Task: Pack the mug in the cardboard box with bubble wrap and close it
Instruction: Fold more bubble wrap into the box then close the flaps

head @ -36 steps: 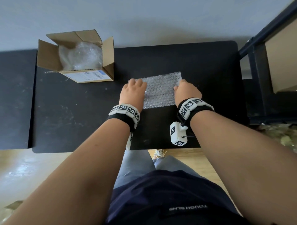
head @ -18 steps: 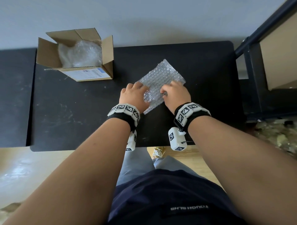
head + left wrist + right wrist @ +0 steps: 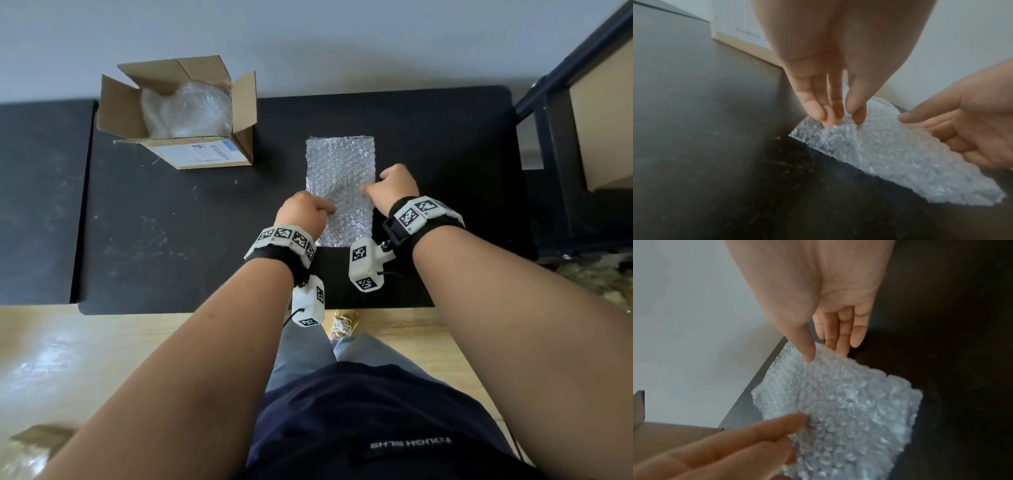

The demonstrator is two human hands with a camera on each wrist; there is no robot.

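Step in hand: handling the loose bubble wrap sheet point(image 3: 339, 185), which lies long-ways on the black table point(image 3: 171, 240), pointing 12 to 6 o'clock from me. My judgement is that this piece is the top cushion, as the cardboard box point(image 3: 178, 113) at 10 o'clock stands open, flaps up, with a clear wrapped bundle point(image 3: 188, 109) inside. I take that bundle to be the mug; the mug itself cannot be seen through the film.

Left hand point(image 3: 301, 214): fingers curled down, tips pinching the sheet at its 9 o'clock edge; the left wrist view shows fingertips point(image 3: 830, 120) dug into the bubbles. Right hand point(image 3: 394, 188): thumb and fingers pinching the 3 o'clock edge, thumb on top in the right wrist view.

Next move, as I judge it: lift the sheet with both hands, carry it toward 10 o'clock, lay it over the bundle, then fold the flaps. It calls for a light, even pinch, since the sheet is limp and will sag in the middle.

Edges and room: bare table between sheet and box, path unobstructed. Table front edge is near my wrists at 6 o'clock. Dark frame point(image 3: 548, 137) stands at 2 o'clock, well apart from the path. The box's right flap stands up on the side facing the sheet, so the sheet must come in from above.
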